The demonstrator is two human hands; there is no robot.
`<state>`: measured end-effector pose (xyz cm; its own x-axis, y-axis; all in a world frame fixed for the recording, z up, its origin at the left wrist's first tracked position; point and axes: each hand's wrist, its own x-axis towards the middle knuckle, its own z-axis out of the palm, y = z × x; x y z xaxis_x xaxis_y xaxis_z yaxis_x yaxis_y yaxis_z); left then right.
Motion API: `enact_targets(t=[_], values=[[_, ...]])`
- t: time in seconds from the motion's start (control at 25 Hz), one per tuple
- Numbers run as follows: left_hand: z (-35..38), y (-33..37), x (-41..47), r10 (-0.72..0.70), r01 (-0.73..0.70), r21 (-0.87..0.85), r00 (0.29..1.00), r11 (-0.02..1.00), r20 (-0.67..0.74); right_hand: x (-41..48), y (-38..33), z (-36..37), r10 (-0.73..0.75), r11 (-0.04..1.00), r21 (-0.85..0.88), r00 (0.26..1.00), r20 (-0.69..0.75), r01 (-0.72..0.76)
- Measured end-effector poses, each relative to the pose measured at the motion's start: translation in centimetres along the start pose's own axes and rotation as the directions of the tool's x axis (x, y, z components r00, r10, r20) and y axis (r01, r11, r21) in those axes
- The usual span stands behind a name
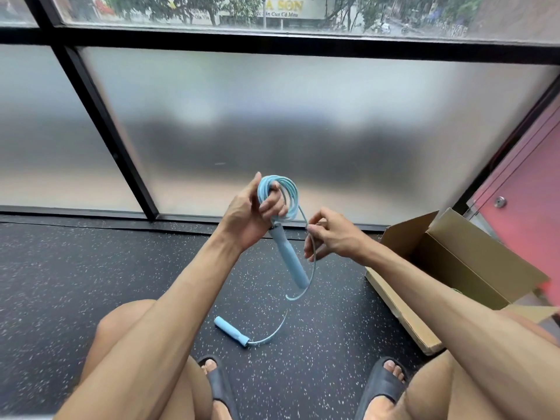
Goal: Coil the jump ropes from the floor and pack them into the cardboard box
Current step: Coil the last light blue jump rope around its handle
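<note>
The left hand (251,215) grips the coil (292,192), left of the box (454,268), to hold its loops together. The right hand (330,234) pinches the rope (315,268), likely feeding slack.

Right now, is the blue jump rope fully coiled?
Partly coiled: left hand holds the loops; a loose tail runs through the right hand to the handle on the floor.

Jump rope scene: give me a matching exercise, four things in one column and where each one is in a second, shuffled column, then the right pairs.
1. rope coil
2. second handle
3. cardboard box
4. loose strand

A. lying on the floor
B. pinched by the right hand
C. gripped in the left hand
D. open, at the right

Pairs: 1-C, 2-A, 3-D, 4-B.
</note>
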<state>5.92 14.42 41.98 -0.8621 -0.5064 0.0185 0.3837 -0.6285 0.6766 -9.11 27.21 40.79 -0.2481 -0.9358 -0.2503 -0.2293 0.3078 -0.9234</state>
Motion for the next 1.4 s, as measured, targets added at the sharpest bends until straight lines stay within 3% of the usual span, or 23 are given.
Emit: enact_targets(t=[0.08,0.2,0.32,0.4,0.56,0.68,0.76,1.0,1.16,1.28,1.4], values=[[-0.3,0.2,0.5,0.131,-0.128,0.029,0.981,0.991,-0.146,-0.3,0.4,0.3,0.072,0.997,0.02,0.994,0.088,-0.074],[-1.1,-0.1,0.9,0.307,-0.242,0.23,0.899,0.943,-0.313,-0.5,0.7,0.6,0.084,0.996,-0.032,0.988,0.131,-0.08],[-1.7,-1.1,1.0,0.453,-0.206,0.55,0.815,0.809,-0.361,-0.6,0.5,0.9,0.037,0.988,-0.152,0.986,0.163,-0.012],[-1.7,-1.7,1.0,0.504,-0.142,0.718,0.802,0.682,-0.321,-0.9,0.2,1.2,-0.019,0.969,-0.239,0.982,0.187,0.064],[-1.4,-2.4,0.8,0.458,-0.028,0.906,0.869,0.422,-0.187,-1.2,-0.5,1.3,-0.212,0.9,-0.363,0.97,0.118,0.241],[-1.3,-3.0,0.6,0.311,0.044,0.968,0.942,0.246,-0.122,-1.0,-0.7,0.6,-0.395,0.799,-0.485,0.918,0.022,0.355],[-1.2,-3.4,0.5,0.175,0.067,0.978,0.979,0.198,-0.102,-0.8,-0.7,0.1,-0.466,0.766,-0.507,0.884,-0.015,0.395],[0.3,-2.8,0.1,-0.166,0.193,0.861,0.978,0.471,-0.129,-0.1,-0.6,-0.6,-0.525,0.769,-0.5,0.84,-0.138,0.398],[-0.1,-1.9,-0.3,-0.339,0.255,0.621,0.941,0.741,0.018,0.6,-0.5,-1.5,-0.379,0.899,-0.314,0.9,-0.214,0.304],[-0.3,-1.2,-0.1,-0.314,0.268,0.306,0.942,0.914,0.114,0.8,-0.3,-1.1,-0.22,0.975,-0.061,0.959,-0.178,0.213],[-0.2,-0.8,0.0,-0.193,0.183,0.09,0.974,0.979,0.115,0.6,0.0,-0.5,-0.077,0.991,0.104,0.995,-0.065,0.083]])
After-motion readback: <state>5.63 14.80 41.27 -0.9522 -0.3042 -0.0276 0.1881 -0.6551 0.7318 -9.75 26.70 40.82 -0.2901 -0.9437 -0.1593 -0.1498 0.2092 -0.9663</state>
